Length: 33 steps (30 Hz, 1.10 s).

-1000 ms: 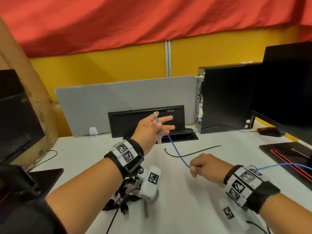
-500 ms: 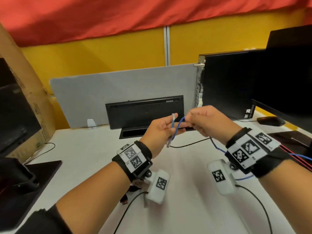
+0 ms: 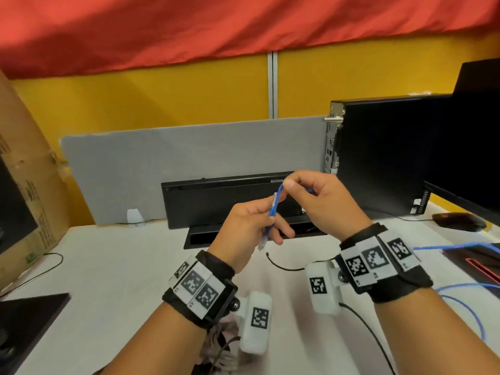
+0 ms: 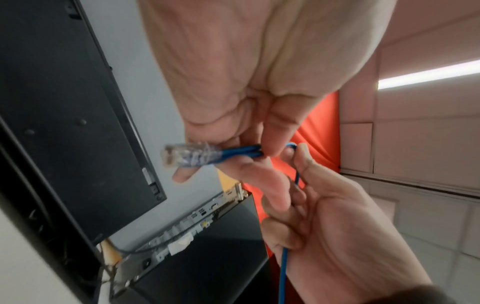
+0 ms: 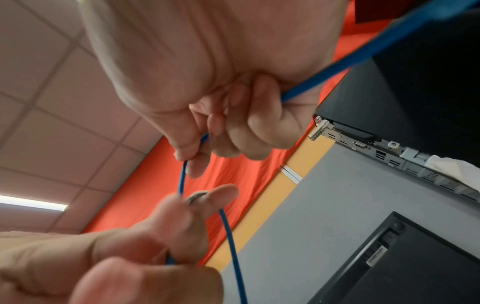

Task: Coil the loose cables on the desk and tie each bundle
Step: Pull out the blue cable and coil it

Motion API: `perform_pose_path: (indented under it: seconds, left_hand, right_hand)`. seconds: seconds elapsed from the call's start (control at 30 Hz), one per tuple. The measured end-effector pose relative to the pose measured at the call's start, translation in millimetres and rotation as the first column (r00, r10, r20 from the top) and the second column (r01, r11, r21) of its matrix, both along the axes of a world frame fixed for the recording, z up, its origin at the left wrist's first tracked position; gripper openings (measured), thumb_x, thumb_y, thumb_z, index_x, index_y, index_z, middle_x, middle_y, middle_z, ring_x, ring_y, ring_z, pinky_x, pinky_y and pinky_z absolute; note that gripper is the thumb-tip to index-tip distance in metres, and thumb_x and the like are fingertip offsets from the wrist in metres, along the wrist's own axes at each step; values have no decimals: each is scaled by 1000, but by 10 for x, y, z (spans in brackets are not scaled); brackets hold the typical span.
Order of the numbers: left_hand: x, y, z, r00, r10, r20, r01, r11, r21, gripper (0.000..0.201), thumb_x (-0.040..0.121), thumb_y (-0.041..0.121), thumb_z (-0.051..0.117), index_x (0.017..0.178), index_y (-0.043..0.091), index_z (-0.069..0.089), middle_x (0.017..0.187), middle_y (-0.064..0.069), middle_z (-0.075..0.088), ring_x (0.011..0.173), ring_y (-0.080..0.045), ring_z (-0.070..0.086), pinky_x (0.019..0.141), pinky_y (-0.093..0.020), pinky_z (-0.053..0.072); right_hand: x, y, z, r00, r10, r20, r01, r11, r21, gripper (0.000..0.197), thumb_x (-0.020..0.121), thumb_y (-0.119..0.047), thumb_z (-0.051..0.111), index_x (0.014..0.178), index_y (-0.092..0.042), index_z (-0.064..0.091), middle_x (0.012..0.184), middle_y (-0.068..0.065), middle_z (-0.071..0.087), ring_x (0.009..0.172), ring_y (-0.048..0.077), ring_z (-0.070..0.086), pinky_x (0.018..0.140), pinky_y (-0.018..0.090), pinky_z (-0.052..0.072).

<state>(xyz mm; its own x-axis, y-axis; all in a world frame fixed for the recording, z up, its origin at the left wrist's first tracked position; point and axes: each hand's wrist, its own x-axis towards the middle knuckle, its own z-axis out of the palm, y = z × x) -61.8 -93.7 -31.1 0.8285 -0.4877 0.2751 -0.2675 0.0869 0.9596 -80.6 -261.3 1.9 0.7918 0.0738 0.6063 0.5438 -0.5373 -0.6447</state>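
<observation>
A blue network cable (image 3: 272, 209) with a clear plug (image 3: 263, 243) is held above the white desk (image 3: 108, 266). My left hand (image 3: 270, 220) pinches two strands of it side by side just behind the plug (image 4: 187, 156), which hangs down. My right hand (image 3: 286, 188) is right above the left and pinches the cable (image 5: 182, 176) between thumb and forefinger at the top of a small loop. The rest of the blue cable (image 3: 454, 246) trails off to the right across the desk. A thin black cable (image 3: 284, 267) lies loose on the desk below the hands.
A black keyboard (image 3: 216, 201) leans against the grey divider (image 3: 162, 163). A black computer case (image 3: 378, 158), a monitor (image 3: 476, 136) and a mouse (image 3: 460, 221) stand at the right. A cardboard box (image 3: 27, 198) is at the left, and a pale cable bundle (image 3: 219, 345) lies under my left wrist.
My right hand rose from near the desk up to the left hand, bringing the blue cable with it. My left fingers went from spread to pinching the doubled cable.
</observation>
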Motion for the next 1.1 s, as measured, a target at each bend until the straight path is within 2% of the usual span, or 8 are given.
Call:
perform_pose_path:
  seconds: [0.1,0.3,0.4,0.6,0.7,0.8,0.93,1.1]
  left_hand:
    - [133,106,9,995,96,11,-96,995,13,50,91,-7,32,124,14,63,57,-11,61,50,-16,49,68,-31,49]
    - [257,332,-10,988,152,8,-152,988,-1,36,98,4,37,106,10,72,44,-2,39,50,-24,33,99,-59,42]
    - [214,389,-2,999,45,-20,-47,993,-106,32,103,15,40,112,2,68,42,5,33,43,-11,33,97,-47,51]
    - [62,436,96,972,-213,-97,144,871,-470,44,105,16,31,128,-20,41,43,3,44,37,-6,37,106,-60,38]
    - [76,453,77,972,-224,-67,143,797,-587,48,106,18,27,139,-17,25,83,-8,74,45,-6,58,115,-62,20]
    - [94,507,62,980,-196,-25,133,749,-649,49,106,18,23,144,-12,14,135,-14,55,80,-20,73,105,-57,40]
    - [158,586,91,999,-35,-29,8,767,-642,36,104,13,30,138,1,28,145,-13,48,110,-44,63,95,-59,49]
    - [218,541,0,981,186,-48,-185,841,-508,55,105,15,34,154,15,10,144,2,51,114,-34,63,100,-59,44]
  right_hand:
    - [168,74,-85,994,-82,65,78,994,73,18,94,-23,59,88,-21,76,76,-9,69,71,2,58,68,13,45]
    - [358,228,-182,998,-35,53,26,988,155,9,87,-27,69,90,-27,77,82,-15,74,82,0,67,77,16,52]
    - [385,298,-240,997,6,73,-21,980,198,10,87,-24,68,90,-25,77,85,-13,75,85,2,68,78,19,53]
    - [463,312,-399,999,28,45,-30,998,49,25,97,-16,53,109,-29,71,67,-24,63,64,-9,55,62,5,40]
    - [455,365,-436,998,36,-50,-41,994,-105,38,98,-19,46,84,-47,68,55,-8,56,47,1,45,49,17,35]
    - [431,446,-478,974,16,-225,-82,954,-287,33,100,-33,42,81,-50,63,54,-12,56,50,-2,50,55,23,35]
    - [381,495,-539,928,-55,-367,-102,913,-395,21,101,-35,40,100,-31,61,64,-15,51,57,-5,53,50,13,33]
    - [212,518,-369,883,-94,-461,-172,847,-503,29,100,-37,42,91,-25,67,61,-12,52,48,-4,50,47,14,31]
